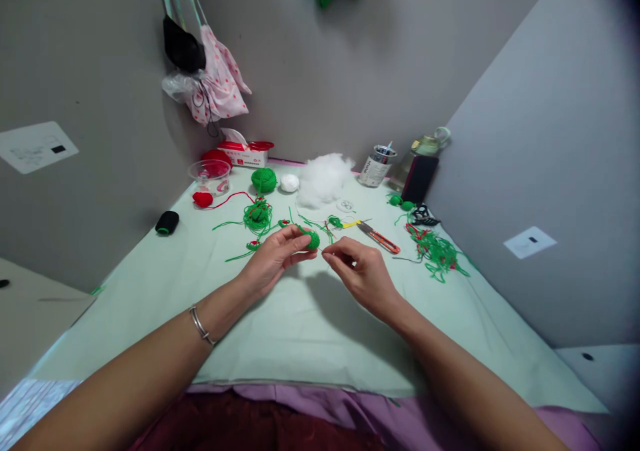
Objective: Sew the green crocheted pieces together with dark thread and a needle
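Note:
My left hand point(280, 256) is closed round a small green crocheted ball point(313, 239), thumb on its near side and fingers behind and beneath. Just to the right, my right hand point(363, 271) pinches a thin needle point(321, 250) between thumb and fingertips, its tip close to the ball. Whether it has entered the ball is too small to tell. Behind the hands lie green yarn ends, a small green-and-red piece point(253, 245), a yellow-handled tool point(352, 223) and orange thread snips point(380, 237).
At the back stand white stuffing point(325, 179), a green yarn ball point(264, 180), a clear tub point(210, 177), a tissue box point(245, 152), a tin of pens point(377, 167) and a phone point(420, 179). Tangled yarn point(443, 254) lies right. Grey walls enclose the table.

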The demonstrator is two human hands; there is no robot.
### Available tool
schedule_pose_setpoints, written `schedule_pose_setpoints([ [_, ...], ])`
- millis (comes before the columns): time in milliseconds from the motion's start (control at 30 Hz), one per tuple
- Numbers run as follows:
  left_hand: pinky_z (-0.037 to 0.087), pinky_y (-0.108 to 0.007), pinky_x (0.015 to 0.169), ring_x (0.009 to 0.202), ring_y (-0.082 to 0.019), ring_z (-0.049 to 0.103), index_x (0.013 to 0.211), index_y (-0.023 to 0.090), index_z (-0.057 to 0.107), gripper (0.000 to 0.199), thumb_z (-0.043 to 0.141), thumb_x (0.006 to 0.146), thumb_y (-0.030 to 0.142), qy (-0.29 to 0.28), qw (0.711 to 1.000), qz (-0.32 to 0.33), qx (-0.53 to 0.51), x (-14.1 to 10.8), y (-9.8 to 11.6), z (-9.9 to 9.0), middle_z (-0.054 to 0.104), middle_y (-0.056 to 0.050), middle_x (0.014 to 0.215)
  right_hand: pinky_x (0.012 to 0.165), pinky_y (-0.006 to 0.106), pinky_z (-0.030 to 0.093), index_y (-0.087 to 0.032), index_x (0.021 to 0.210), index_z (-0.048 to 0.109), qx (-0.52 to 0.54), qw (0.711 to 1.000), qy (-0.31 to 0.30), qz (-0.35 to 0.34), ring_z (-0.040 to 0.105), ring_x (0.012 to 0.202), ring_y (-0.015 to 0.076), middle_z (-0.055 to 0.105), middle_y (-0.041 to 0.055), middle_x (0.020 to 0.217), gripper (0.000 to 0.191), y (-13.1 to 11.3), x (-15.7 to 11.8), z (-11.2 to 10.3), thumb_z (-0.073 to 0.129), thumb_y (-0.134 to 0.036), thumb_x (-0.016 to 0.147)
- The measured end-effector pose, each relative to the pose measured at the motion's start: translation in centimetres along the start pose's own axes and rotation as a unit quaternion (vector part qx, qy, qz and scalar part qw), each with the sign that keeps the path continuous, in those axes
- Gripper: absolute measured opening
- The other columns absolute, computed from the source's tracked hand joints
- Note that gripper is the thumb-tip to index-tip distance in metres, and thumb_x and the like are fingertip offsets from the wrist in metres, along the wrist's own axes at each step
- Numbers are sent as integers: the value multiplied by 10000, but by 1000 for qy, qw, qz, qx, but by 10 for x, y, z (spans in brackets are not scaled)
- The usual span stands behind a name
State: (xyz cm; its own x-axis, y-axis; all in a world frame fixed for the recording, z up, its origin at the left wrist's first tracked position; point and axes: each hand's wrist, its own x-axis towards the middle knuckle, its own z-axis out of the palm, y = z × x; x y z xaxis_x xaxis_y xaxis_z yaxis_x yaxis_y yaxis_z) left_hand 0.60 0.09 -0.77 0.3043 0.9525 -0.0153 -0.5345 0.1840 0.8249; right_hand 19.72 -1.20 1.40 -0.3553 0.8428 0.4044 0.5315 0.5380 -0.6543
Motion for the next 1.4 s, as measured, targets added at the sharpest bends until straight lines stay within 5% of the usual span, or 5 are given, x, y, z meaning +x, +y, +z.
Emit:
schedule_pose_setpoints([
  [300, 543, -176, 784, 881, -93, 668, 901, 147, 682, 54, 721, 870, 170, 60, 997, 22, -41, 4, 8, -2, 704, -25, 987, 588, 245, 372, -166, 815, 663, 117, 989, -35, 84, 488, 618, 112, 588, -2, 694, 147, 3, 1, 11, 618, -277, 899],
  [600, 428, -142, 511, 571, -52, 531, 964, 142, 684, 183, 726, 875, 297, 67, 996, 45, -37, 3, 23, -7, 537, 41, 682, 577, 251, 343, -156, 814, 673, 147, 984, 4, 105, 437, 615, 108, 558, -5, 685, 196, -2, 3, 1, 642, -334, 891],
  [800, 440, -237, 727, 724, -106, 534, 998, 199, 756, 258, 808, 774, 315, -2, 981, 54, 185, 1, 13, -4, 654, -3, 852, 579, 254, 351, -160, 847, 699, 132, 988, 6, 80, 446, 615, 111, 593, 6, 713, 190, 2, 3, 1, 641, -332, 902],
  [1167, 460, -335, 890, 863, -169, 625, 915, 188, 745, 208, 808, 746, 292, -11, 991, 27, 134, 3, 11, -7, 705, -40, 941, 634, 268, 385, -177, 1024, 755, 87, 989, -115, 35, 516, 697, 133, 608, 31, 804, 246, 7, 10, -25, 581, -333, 951],
  [1400, 435, -314, 815, 839, -169, 617, 894, 186, 747, 207, 828, 720, 264, -31, 979, 29, 201, 1, 10, -5, 713, -36, 909, 575, 252, 327, -140, 812, 689, 148, 973, -151, 95, 433, 631, 104, 570, 1, 696, 306, 9, 11, -25, 645, -429, 901],
])
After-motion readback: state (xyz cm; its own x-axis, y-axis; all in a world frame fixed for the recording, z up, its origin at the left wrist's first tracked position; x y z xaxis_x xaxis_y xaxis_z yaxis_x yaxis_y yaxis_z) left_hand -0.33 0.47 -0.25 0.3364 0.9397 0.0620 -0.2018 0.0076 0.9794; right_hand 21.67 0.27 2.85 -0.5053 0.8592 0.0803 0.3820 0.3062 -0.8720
